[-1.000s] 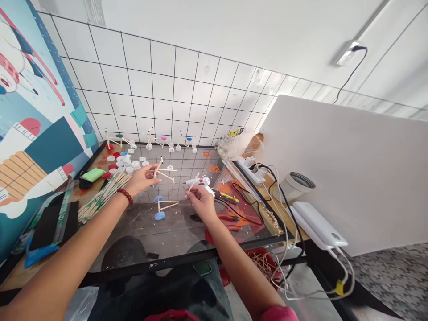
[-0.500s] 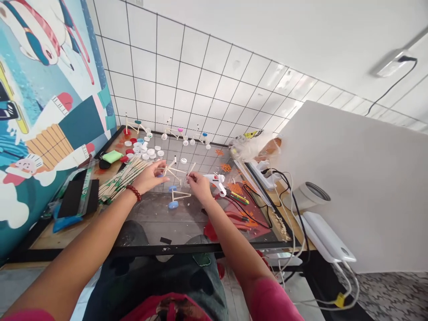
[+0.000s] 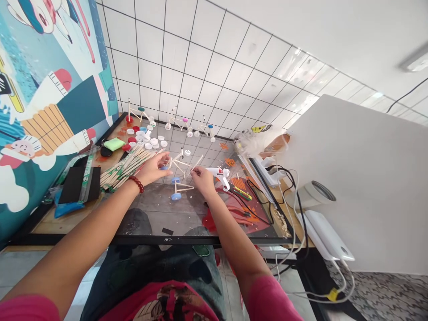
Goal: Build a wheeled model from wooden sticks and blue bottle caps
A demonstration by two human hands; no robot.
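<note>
My left hand point(image 3: 154, 168) grips a small frame of thin wooden sticks point(image 3: 178, 165) at its left side, beside a blue cap. A short upright piece with a dark tip rises from this frame. Between the fingertips of my right hand point(image 3: 203, 179) is a thin wooden stick point(image 3: 198, 162), pointing up and to the right, close to the frame's right end. Just below, a second stick piece with two blue cap wheels point(image 3: 176, 196) lies on the table. A white glue gun point(image 3: 219, 173) rests right beside my right hand.
Three finished-looking stick models point(image 3: 179, 120) stand along the back edge. Bottle caps point(image 3: 149, 140) and a pile of sticks point(image 3: 123, 173) lie at left. A yellow cutter point(image 3: 242, 192), red pliers point(image 3: 230, 213) and cables are at right. A white cylinder point(image 3: 312, 194) stands beyond them.
The view has shifted, so the table scene sits a little higher and further right. Both hands keep their holds, and the stick in my right hand is tilted near the frame as before.
</note>
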